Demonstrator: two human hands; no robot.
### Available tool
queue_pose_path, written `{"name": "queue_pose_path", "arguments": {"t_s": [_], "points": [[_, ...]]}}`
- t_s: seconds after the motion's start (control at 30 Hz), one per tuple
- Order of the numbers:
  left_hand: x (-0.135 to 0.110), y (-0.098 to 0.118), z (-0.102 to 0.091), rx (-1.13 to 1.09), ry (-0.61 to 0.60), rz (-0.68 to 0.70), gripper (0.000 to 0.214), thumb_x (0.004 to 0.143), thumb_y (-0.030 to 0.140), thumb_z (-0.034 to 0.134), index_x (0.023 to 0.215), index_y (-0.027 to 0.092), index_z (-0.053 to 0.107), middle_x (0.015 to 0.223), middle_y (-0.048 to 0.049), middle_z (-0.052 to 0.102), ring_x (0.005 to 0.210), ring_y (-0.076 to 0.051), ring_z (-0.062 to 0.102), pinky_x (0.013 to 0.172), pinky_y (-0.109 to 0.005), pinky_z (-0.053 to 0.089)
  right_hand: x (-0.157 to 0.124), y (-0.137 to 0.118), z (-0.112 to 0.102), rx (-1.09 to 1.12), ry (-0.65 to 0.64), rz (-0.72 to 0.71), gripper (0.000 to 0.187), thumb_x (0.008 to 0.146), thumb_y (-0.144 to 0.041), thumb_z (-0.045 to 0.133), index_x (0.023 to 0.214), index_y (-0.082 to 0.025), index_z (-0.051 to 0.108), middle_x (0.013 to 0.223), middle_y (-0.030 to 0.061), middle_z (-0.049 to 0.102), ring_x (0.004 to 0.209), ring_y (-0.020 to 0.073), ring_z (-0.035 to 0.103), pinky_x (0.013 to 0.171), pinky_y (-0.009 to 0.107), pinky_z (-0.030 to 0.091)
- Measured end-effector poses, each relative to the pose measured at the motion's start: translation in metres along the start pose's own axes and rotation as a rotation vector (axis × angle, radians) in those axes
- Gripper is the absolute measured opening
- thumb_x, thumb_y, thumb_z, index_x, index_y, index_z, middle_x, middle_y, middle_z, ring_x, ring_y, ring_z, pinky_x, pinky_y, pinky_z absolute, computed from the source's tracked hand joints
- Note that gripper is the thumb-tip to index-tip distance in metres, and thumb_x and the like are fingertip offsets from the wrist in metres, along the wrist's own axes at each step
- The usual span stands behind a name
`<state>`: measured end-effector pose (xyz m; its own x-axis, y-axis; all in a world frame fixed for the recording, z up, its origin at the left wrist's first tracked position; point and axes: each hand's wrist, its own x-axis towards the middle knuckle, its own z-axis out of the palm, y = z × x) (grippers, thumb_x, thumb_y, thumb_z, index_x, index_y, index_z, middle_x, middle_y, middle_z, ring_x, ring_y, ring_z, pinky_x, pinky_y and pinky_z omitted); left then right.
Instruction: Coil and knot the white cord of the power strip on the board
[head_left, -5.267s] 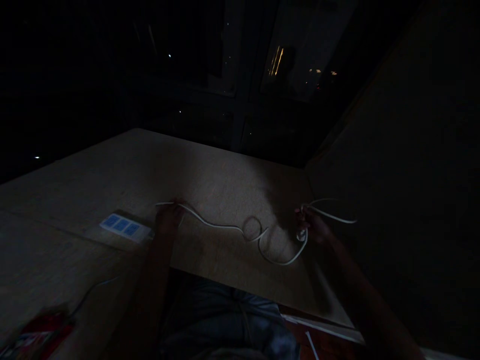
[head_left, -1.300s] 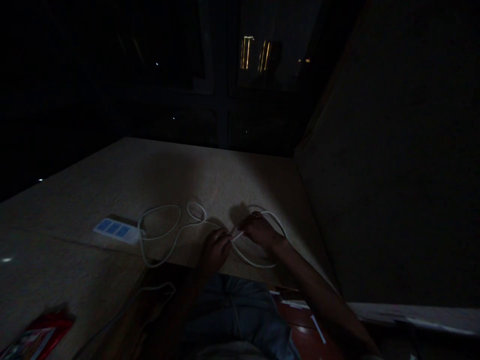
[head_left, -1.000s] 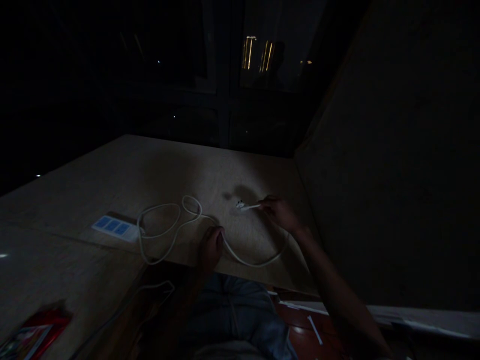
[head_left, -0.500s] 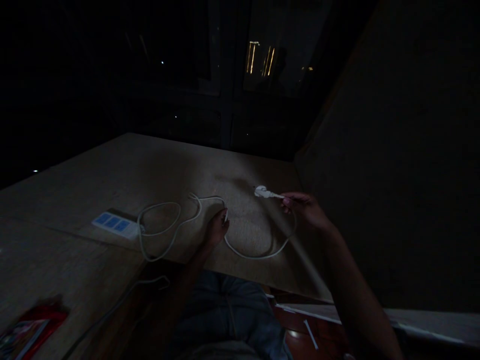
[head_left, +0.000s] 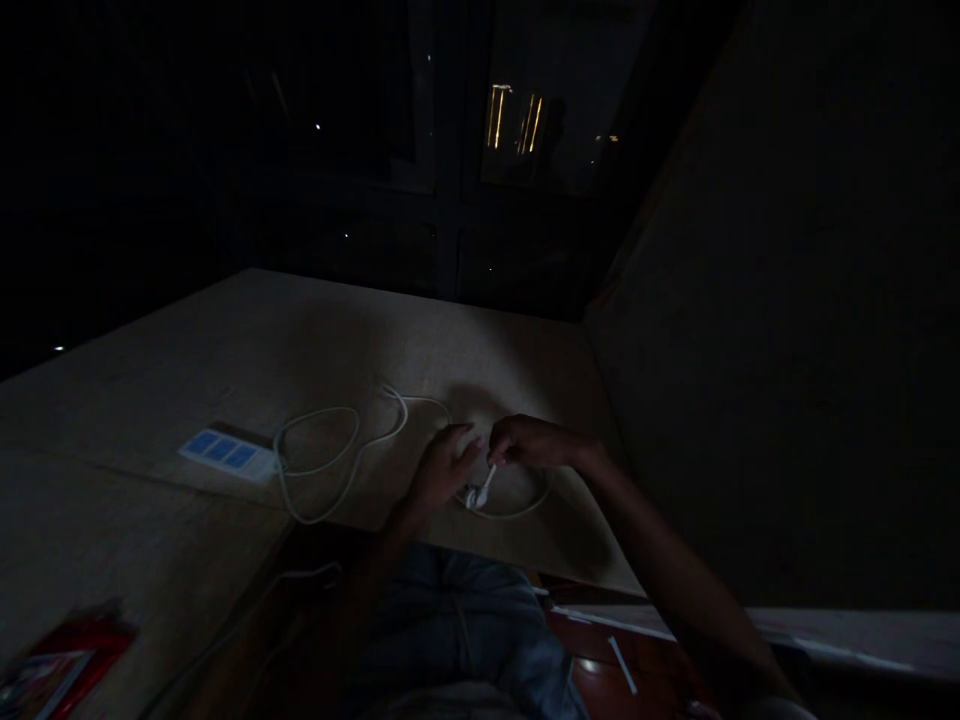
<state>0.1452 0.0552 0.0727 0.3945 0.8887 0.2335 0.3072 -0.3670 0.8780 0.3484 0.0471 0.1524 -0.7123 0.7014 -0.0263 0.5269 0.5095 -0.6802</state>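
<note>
My right hand (head_left: 529, 442) pinches the white cord just behind its power plug (head_left: 476, 495), which points down toward me over the tabletop. Close by on the left, my left hand (head_left: 444, 468) has its fingers stretched out and apart, near the plug. The white cord (head_left: 352, 478) loops across the table, passes behind my left hand and curves round below the right one. Its other end joins a white power strip (head_left: 229, 453) with blue panels, lying flat on the left. Dim light blurs the fingertips.
The pale tabletop (head_left: 360, 320) meets a dark wall (head_left: 750, 400) on the right and a window behind. A red packet (head_left: 75, 655) lies at the lower left. Another cable (head_left: 300, 574) hangs at the table's near edge, above my lap.
My right hand has brought the plug left and toward me, turning it downward. My left hand has loosened from the cord, and its fingers have spread. The power strip stays put.
</note>
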Motion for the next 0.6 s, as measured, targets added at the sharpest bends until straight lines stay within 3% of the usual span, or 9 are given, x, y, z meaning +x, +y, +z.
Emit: {"name": "queue_pose_path", "arguments": {"t_s": [0.1, 0.2, 0.33, 0.43, 0.53, 0.6], "points": [[-0.014, 0.011, 0.009, -0.364, -0.201, -0.116, 0.047, 0.087, 0.058, 0.054, 0.111, 0.019, 0.064, 0.099, -0.0095, 0.071, 0.091, -0.022, 0.067, 0.078, -0.032, 0.052, 0.016, -0.003, 0.005, 0.004, 0.003, -0.04, 0.02, 0.08, -0.011, 0.059, 0.076, -0.02, 0.077, 0.075, 0.0009, 0.067, 0.073, 0.014, 0.06, 0.075, 0.027, 0.046], [-0.021, 0.01, 0.016, -0.513, -0.24, -0.264, 0.062, 0.077, 0.074, 0.053, 0.1, 0.016, 0.063, 0.067, -0.0024, 0.064, 0.057, -0.015, 0.059, 0.051, -0.025, 0.044, 0.025, -0.001, 0.012, 0.102, 0.102, -0.067, 0.015, 0.083, -0.018, 0.063, 0.086, -0.022, 0.077, 0.087, 0.0026, 0.068, 0.084, 0.0157, 0.062, 0.082, 0.028, 0.047], [-0.026, 0.004, 0.014, -0.576, -0.074, -0.38, 0.064, 0.073, 0.077, 0.056, 0.086, 0.015, 0.063, 0.046, 0.0091, 0.034, 0.038, -0.007, 0.032, 0.04, -0.021, 0.024, 0.023, 0.02, 0.02, 0.29, 0.428, -0.01, 0.027, 0.079, -0.031, 0.072, 0.105, -0.022, 0.072, 0.109, 0.0064, 0.065, 0.099, 0.0188, 0.061, 0.089, 0.033, 0.048], [-0.03, 0.003, 0.006, -0.714, 0.095, -0.395, 0.057, 0.075, 0.072, 0.059, 0.083, 0.016, 0.063, 0.047, 0.0092, 0.03, 0.04, -0.007, 0.03, 0.042, -0.021, 0.023, 0.008, 0.047, 0.022, 0.378, 0.623, 0.134, 0.031, 0.076, -0.035, 0.075, 0.103, -0.021, 0.071, 0.11, 0.0075, 0.065, 0.099, 0.0193, 0.061, 0.092, 0.036, 0.047], [-0.032, 0.001, -0.003, -0.82, 0.252, -0.348, 0.052, 0.077, 0.067, 0.061, 0.082, 0.015, 0.064, 0.051, 0.006, 0.038, 0.046, -0.008, 0.036, 0.045, -0.022, 0.026, -0.012, 0.069, 0.029, 0.534, 0.699, 0.312, 0.038, 0.071, -0.036, 0.079, 0.104, -0.02, 0.069, 0.106, 0.0066, 0.066, 0.091, 0.0187, 0.062, 0.088, 0.037, 0.049], [-0.034, -0.002, -0.008, -0.872, 0.322, -0.322, 0.05, 0.078, 0.065, 0.062, 0.083, 0.015, 0.066, 0.055, 0.004, 0.043, 0.05, -0.008, 0.039, 0.047, -0.023, 0.028, -0.024, 0.076, 0.041, 0.694, 0.625, 0.348, 0.04, 0.07, -0.035, 0.079, 0.106, -0.021, 0.067, 0.104, 0.0057, 0.067, 0.09, 0.0184, 0.062, 0.084, 0.035, 0.05]]}}
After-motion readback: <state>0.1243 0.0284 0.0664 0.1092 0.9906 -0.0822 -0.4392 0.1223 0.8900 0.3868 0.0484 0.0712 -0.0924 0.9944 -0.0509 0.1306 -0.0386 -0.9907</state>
